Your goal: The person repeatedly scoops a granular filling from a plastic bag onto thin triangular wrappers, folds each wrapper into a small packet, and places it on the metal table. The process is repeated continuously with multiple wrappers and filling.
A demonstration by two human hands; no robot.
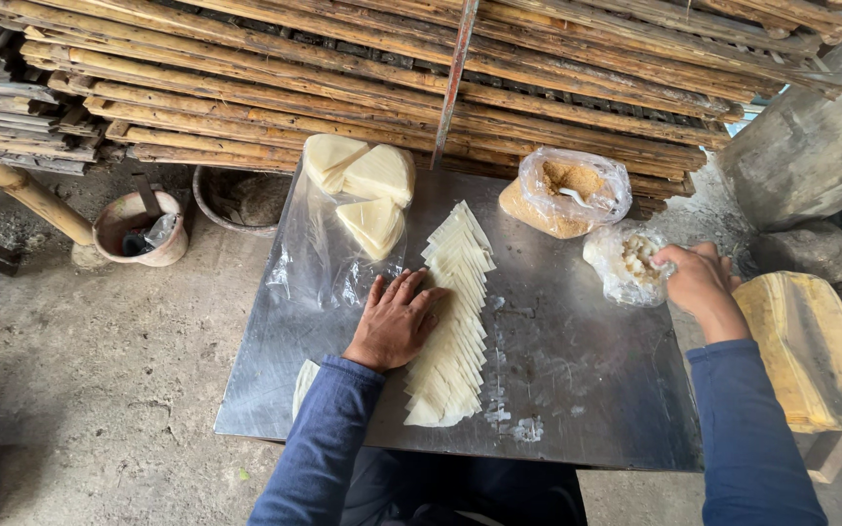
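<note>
Left hand (397, 319) flat, fingers spread, on overlapping triangular wrappers (452, 321); row's long axis runs near-to-far, tips pointing right. Right hand (702, 282) reaches into small plastic bag (621, 263), fingers curled; grasp unclear.

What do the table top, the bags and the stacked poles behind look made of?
The table top looks like sheet metal: grey, dully reflective, scuffed. The bags look like thin clear plastic, crinkled and glossy. The stacked poles seem to be split bamboo or wood, tan and fibrous.
</note>
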